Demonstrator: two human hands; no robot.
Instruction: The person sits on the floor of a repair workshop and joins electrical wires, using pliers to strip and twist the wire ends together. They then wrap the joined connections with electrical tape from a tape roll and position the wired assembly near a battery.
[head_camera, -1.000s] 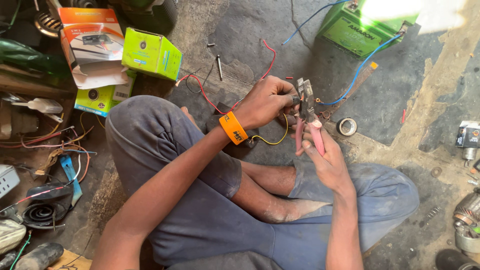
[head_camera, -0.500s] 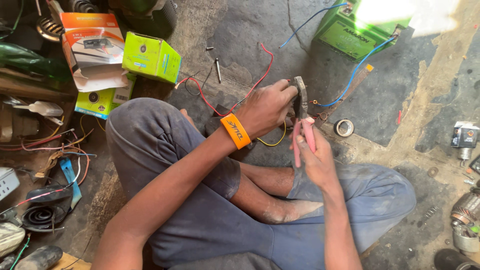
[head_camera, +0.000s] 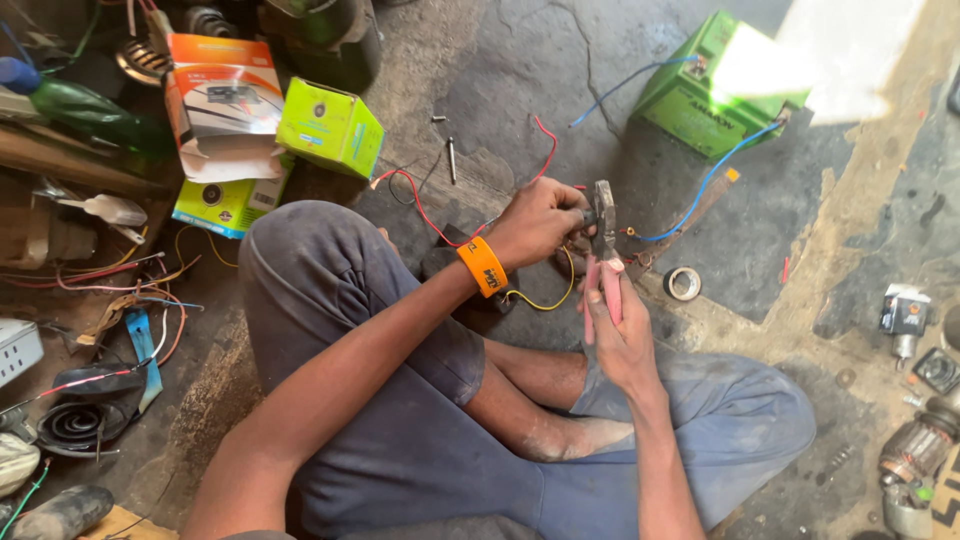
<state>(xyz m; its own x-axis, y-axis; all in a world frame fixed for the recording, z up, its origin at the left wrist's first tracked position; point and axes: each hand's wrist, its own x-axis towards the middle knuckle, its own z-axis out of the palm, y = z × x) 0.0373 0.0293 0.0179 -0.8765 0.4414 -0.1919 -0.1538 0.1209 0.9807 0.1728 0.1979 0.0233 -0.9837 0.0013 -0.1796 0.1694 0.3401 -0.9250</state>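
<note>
right hand (head_camera: 622, 335) fingers clamped on pliers (head_camera: 604, 245), left hand (head_camera: 540, 222) fingers pinching red wire (head_camera: 420, 205) beside them.

Pliers (head_camera: 604, 255) had pink handles, grey head. Wristband (head_camera: 483, 266) was orange with black print. Red wire (head_camera: 425, 213), yellow wire (head_camera: 548, 300), blue wire (head_camera: 712, 182). Far right battery (head_camera: 700, 105) was green; far left box (head_camera: 330, 128) lime green; trousers (head_camera: 400, 440) grey-blue.

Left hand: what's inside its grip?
The left hand closes around wire ends at the plier tips; red wire trails out. The fingers cover what is pinched.
</note>
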